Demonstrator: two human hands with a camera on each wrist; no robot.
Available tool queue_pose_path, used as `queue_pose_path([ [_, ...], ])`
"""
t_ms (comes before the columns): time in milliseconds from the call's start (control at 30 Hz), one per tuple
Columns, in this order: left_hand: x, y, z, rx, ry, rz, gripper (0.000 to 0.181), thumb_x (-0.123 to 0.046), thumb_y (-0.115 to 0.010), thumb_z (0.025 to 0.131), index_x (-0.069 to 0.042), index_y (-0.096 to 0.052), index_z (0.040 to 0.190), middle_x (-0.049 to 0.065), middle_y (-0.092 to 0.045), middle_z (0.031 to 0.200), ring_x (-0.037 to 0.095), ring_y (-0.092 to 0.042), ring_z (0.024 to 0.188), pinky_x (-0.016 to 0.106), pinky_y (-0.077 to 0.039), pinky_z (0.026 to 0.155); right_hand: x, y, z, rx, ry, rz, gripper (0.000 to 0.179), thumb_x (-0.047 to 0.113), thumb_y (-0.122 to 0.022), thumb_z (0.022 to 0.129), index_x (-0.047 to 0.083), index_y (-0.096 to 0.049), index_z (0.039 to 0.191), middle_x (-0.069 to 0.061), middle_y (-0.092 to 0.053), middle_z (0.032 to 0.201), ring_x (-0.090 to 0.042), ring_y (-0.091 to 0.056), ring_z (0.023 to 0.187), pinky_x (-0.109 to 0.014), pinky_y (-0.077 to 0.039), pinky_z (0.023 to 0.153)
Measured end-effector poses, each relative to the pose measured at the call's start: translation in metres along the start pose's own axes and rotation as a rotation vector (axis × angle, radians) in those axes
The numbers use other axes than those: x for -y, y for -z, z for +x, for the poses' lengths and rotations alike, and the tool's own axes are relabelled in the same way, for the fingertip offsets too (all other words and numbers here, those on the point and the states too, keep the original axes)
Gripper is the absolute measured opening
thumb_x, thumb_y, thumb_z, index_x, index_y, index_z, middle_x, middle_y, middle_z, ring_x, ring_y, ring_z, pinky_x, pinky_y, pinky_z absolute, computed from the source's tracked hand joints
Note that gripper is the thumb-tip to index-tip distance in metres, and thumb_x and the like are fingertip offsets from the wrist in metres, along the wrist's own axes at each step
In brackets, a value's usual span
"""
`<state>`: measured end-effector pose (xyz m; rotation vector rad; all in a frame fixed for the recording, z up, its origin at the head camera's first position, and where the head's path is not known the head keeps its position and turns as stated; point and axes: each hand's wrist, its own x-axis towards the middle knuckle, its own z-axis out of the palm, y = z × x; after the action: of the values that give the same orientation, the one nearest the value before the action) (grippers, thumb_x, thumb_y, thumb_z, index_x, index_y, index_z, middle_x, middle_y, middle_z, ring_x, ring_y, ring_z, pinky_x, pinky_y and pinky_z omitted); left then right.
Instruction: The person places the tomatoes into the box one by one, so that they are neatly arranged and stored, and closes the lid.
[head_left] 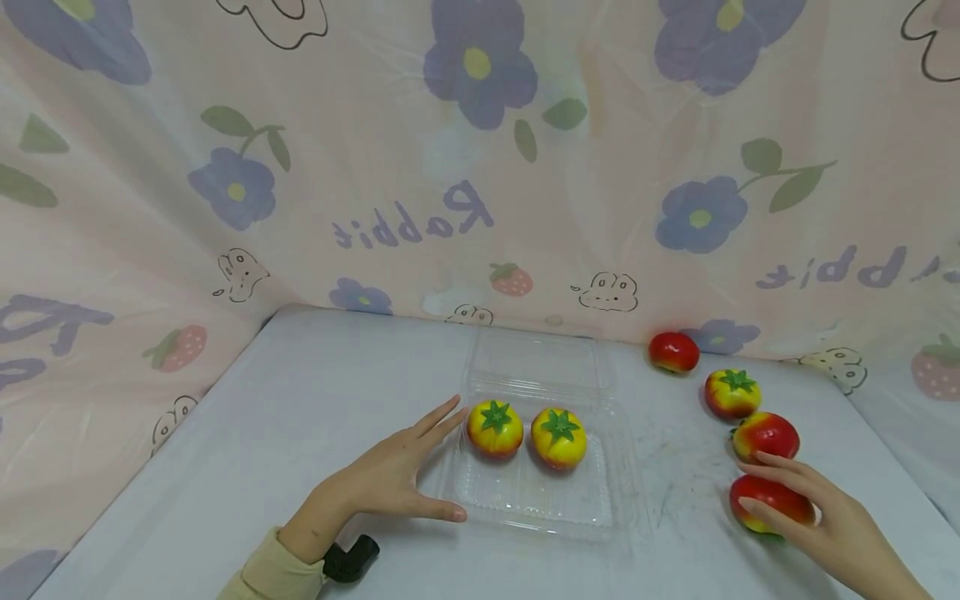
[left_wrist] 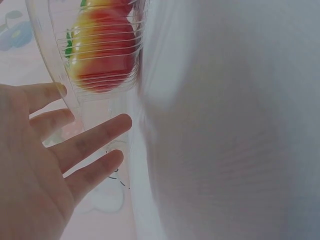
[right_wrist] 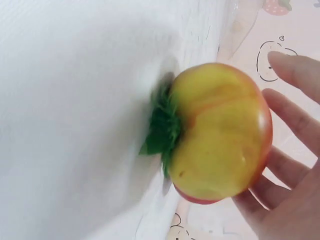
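Observation:
Two red-and-yellow toy tomatoes with green star-shaped leaves, a left one [head_left: 495,429] and a right one [head_left: 558,439], sit inside an open clear plastic box [head_left: 525,521]. At the box's left side is my left hand [head_left: 397,471], fingers spread, its fingertips right by the wall. The left wrist view shows a tomato [left_wrist: 102,55] through the ribbed plastic. My right hand [head_left: 832,517] reaches over the nearest loose tomato [head_left: 772,500], thumb in front and fingers behind. In the right wrist view that tomato [right_wrist: 220,130] has its leaves toward the table, and the top digit stands apart from it.
More toy tomatoes form a line up the right side: one beside my right fingers [head_left: 772,435], another farther back [head_left: 732,394], and a red one [head_left: 673,352] by the patterned curtain [head_left: 585,192]. The box's lid [head_left: 536,362] lies folded back on the white table [head_left: 337,358].

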<state>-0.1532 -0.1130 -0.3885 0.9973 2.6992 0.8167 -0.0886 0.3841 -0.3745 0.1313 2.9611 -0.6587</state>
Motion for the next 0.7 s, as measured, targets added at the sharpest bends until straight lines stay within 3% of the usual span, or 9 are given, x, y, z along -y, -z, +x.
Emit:
queue_pose_path([
  [333,0.0,0.0,0.0,0.0,-0.002,-0.004,0.111,-0.071,-0.068,0.07,-0.021,-0.018,0.155,-0.003,-0.005,0.163,0.034,-0.036,0.138,0.062,-0.038,0.103,-0.006,0.001,0.0,0.073,-0.065,0.002,0.077,0.054,-0.064,0.085,0.0,-0.047,0.138,-0.038,-0.033,0.135,-0.054,-0.034,0.111,-0.074,-0.039,0.081],
  [700,0.001,0.0,0.0,-0.006,-0.006,0.001,0.11,-0.071,-0.068,0.07,-0.021,-0.018,0.155,-0.003,-0.004,0.163,0.033,-0.037,0.138,0.063,-0.037,0.103,-0.014,-0.002,-0.001,0.138,-0.099,0.025,0.087,0.058,-0.066,0.081,0.001,-0.041,0.142,-0.038,-0.028,0.139,-0.054,-0.031,0.114,-0.074,-0.041,0.079],
])
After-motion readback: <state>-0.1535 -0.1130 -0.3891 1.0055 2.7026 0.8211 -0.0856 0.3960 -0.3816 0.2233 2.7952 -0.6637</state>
